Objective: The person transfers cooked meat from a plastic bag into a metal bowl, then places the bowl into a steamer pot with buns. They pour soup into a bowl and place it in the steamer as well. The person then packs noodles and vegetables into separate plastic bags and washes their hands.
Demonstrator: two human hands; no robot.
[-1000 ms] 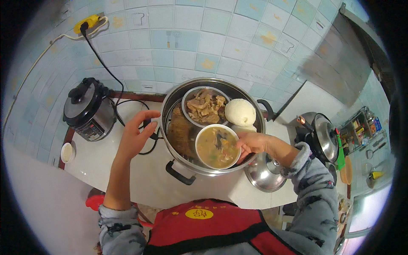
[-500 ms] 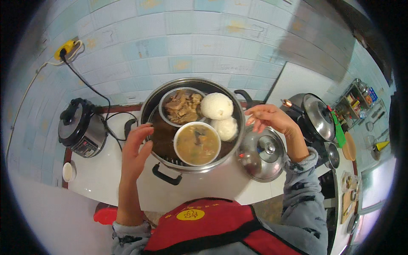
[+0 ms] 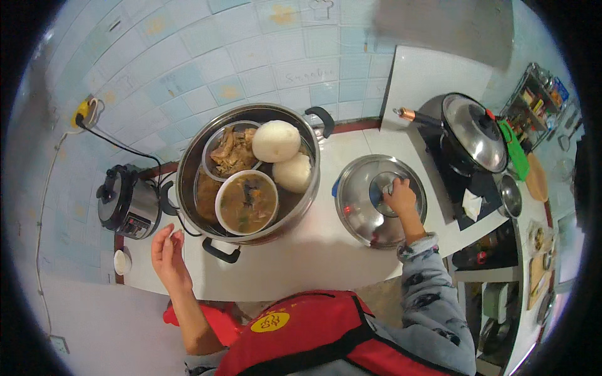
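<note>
My right hand (image 3: 402,198) is closed on the knob of a round steel pot lid (image 3: 358,214), which lies on the counter to the right of a large steel steamer pot (image 3: 308,198). Inside the uncovered pot sit a bowl of soup (image 3: 246,203), a dish of cooked meat pieces (image 3: 232,152) and two white buns, one (image 3: 276,141) resting partly over the other (image 3: 293,173). To the pot's lower left, my left hand (image 3: 170,258) is raised with nothing in it, its fingers loosely bent and apart from the pot.
An electric pressure cooker (image 3: 133,203) stands on the left, its cord running to a yellow socket (image 3: 81,113). Right of the lid, a lidded wok (image 3: 475,135) sits on a black stove, with a white cloth or tissue (image 3: 471,205) near it. The pot's black handles (image 3: 221,252) stick out.
My right hand has moved from beside the pot's right rim down onto the lid's knob and closed on it. My left hand has drawn away from the pot's left rim. The view has shifted.
</note>
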